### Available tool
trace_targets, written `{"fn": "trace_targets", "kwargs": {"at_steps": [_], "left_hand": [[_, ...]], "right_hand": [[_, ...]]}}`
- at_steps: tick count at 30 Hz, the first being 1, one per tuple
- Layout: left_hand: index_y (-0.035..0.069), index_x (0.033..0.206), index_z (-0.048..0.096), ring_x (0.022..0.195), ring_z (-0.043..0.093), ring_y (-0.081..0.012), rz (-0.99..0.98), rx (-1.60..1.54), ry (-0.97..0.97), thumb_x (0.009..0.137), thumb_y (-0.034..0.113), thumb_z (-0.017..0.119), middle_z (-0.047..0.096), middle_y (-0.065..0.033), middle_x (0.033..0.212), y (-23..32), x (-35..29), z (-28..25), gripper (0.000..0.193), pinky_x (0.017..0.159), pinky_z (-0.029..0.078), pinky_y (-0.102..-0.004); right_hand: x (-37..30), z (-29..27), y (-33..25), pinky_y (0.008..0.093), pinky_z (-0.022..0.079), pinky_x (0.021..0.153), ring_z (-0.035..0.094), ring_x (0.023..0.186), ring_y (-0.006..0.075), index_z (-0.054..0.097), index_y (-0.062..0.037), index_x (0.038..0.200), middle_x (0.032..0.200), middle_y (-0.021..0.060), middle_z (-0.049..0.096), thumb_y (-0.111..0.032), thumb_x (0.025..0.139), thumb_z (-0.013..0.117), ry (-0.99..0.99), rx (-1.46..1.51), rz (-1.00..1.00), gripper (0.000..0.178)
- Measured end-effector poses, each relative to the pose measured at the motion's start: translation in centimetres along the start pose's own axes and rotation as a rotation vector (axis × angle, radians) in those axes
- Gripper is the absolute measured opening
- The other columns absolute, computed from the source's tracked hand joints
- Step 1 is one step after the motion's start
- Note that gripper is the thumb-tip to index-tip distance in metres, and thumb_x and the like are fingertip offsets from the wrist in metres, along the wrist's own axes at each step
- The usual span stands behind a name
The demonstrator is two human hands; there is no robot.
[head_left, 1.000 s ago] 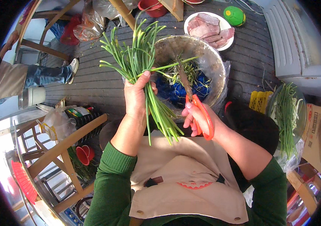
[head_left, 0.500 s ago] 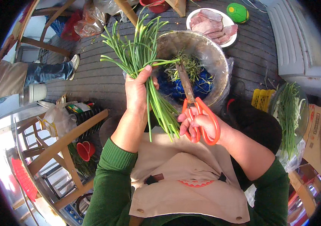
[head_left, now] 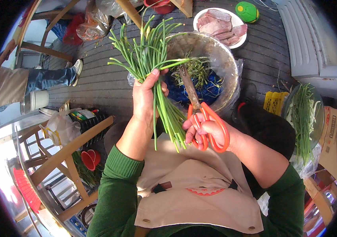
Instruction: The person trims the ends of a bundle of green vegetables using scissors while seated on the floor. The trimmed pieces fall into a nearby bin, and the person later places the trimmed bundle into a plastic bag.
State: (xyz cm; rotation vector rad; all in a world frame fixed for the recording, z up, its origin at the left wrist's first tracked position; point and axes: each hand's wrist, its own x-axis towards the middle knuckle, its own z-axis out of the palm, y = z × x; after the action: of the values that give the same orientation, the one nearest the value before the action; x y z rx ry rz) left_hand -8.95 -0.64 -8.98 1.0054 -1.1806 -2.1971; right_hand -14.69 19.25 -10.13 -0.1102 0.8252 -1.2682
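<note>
My left hand [head_left: 148, 93] is closed round a thick bunch of garlic scapes [head_left: 141, 53], their upper tips fanned out and the cut-looking ends hanging toward my apron. One scape sticks out sideways to the right, its end by the scissor tip. The fingers of my right hand [head_left: 214, 132] are in the orange handles of a pair of scissors [head_left: 191, 91]; the dark, stained blades point up and away, close together. Beneath them stands a round bin [head_left: 233, 81] lined with clear plastic. Inside lie green trimmings [head_left: 200, 71] on a blue plastic bag [head_left: 206, 96].
Beyond the bin are a white plate [head_left: 195, 27] of raw meat slices and a green ball-like thing [head_left: 247, 12]. At the right, more long green stalks [head_left: 304, 118] lie over a bowl, near a yellow crate [head_left: 272, 102] and cardboard box [head_left: 332, 138]. Wooden frames [head_left: 71, 152] and another person's leg [head_left: 52, 81] are left.
The scissors and my right hand have shifted slightly left, bringing the blades closer to the bunch. My left hand still grips the scapes, nearly in the same place.
</note>
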Motion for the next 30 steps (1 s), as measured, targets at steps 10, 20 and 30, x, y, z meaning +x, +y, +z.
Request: {"fn": "trace_targets", "kwargs": {"at_steps": [10, 20, 30], "left_hand": [[0.004, 0.095, 0.055, 0.048, 0.052, -0.0124, 0.119, 0.193, 0.063, 0.08, 0.007, 0.065, 0.063, -0.0066, 0.077, 0.7, -0.2, 0.4, 0.019, 0.044, 0.043, -0.0251], [0.004, 0.094, 0.055, 0.053, 0.053, -0.0114, 0.121, 0.347, 0.051, 0.079, 0.003, 0.065, 0.061, -0.0033, 0.075, 0.2, 0.0, 0.5, 0.017, 0.048, 0.045, -0.0253], [0.004, 0.093, 0.055, 0.051, 0.052, -0.0113, 0.064, 0.404, 0.022, 0.079, 0.004, 0.066, 0.061, -0.0035, 0.075, 0.1, -0.5, 0.6, 0.018, 0.047, 0.044, -0.025]], "right_hand": [[-0.8, 0.2, -0.6, 0.0282, 0.048, 0.057, 0.056, 0.063, 0.0189, 0.052, 0.0026, 0.105, 0.084, 0.02, 0.062, -0.015, 0.07, 0.049, 0.159, 0.062, -0.049, 0.04], [-0.5, 0.4, -0.3, 0.0268, 0.046, 0.057, 0.053, 0.064, 0.0141, 0.045, 0.0008, 0.115, 0.09, 0.0176, 0.059, -0.014, 0.073, 0.048, 0.076, -0.018, 0.025, 0.045], [0.2, 0.4, -0.7, 0.0259, 0.042, 0.046, 0.049, 0.047, 0.0147, 0.051, 0.0003, 0.095, 0.07, 0.0139, 0.056, -0.014, 0.079, 0.045, 0.196, -0.094, -0.048, 0.022]]}}
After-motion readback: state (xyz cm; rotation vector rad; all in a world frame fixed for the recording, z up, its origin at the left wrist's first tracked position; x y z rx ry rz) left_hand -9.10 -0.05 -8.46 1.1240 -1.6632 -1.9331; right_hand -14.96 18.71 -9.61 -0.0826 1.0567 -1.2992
